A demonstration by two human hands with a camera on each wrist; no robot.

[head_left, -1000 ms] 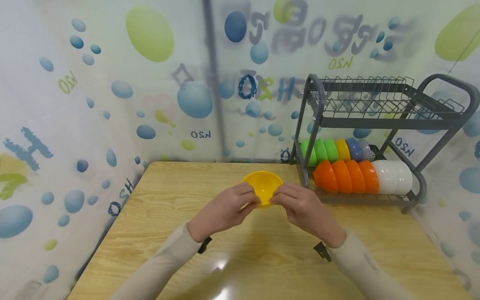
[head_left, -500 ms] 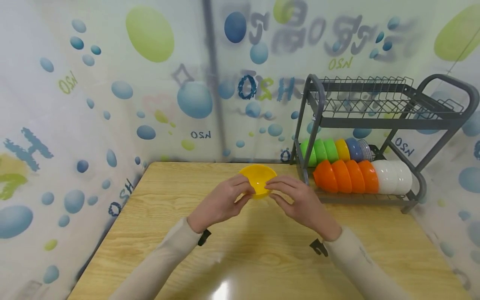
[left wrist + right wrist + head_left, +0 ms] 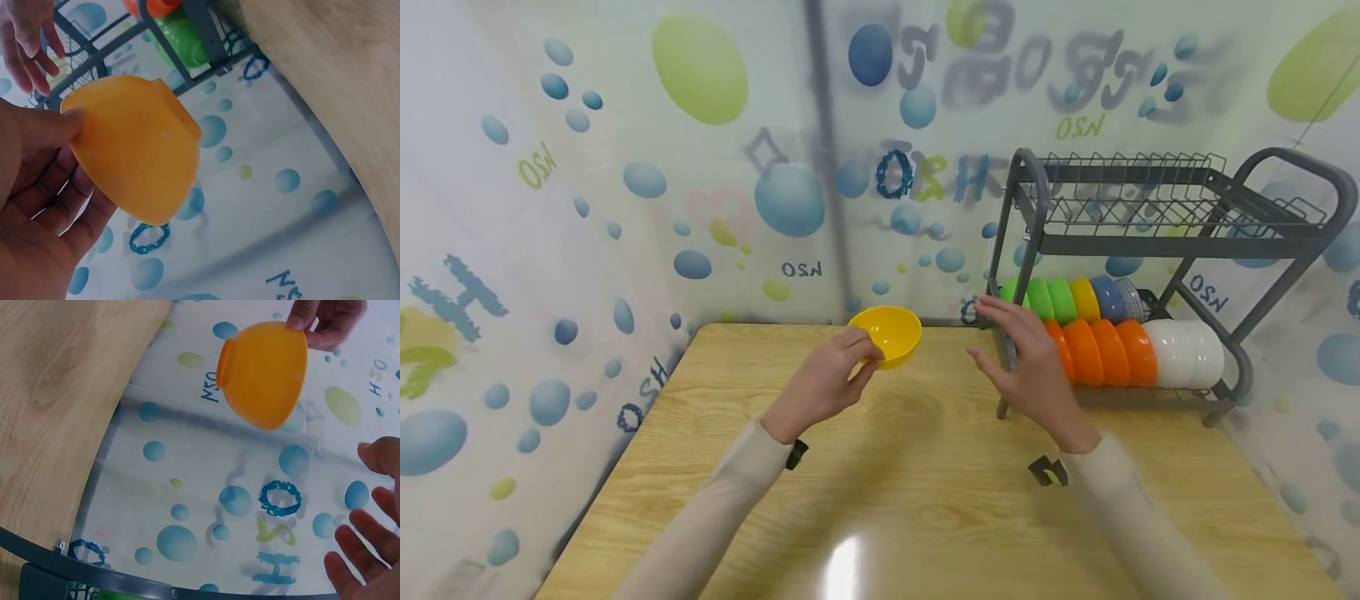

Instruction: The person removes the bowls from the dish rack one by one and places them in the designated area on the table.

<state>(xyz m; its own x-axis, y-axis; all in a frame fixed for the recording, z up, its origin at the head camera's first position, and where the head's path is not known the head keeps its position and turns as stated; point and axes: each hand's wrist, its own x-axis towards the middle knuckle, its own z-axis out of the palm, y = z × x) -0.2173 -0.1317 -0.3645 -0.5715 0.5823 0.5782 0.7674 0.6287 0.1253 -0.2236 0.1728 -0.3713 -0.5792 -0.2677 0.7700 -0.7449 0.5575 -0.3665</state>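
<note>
The left hand (image 3: pixel 822 382) pinches the rim of a yellow bowl (image 3: pixel 895 332). The right hand (image 3: pixel 1037 379) is spread out, its thumb and fingers apart. The bowl is up in the air between the hands, touching the left one and apart from the right. By the right hand, a gray rack (image 3: pixel 1172 246) stands on the table (image 3: pixel 925 517), holding orange bowls (image 3: pixel 1107 354) and white bowls (image 3: pixel 1186 354) down low.
</note>
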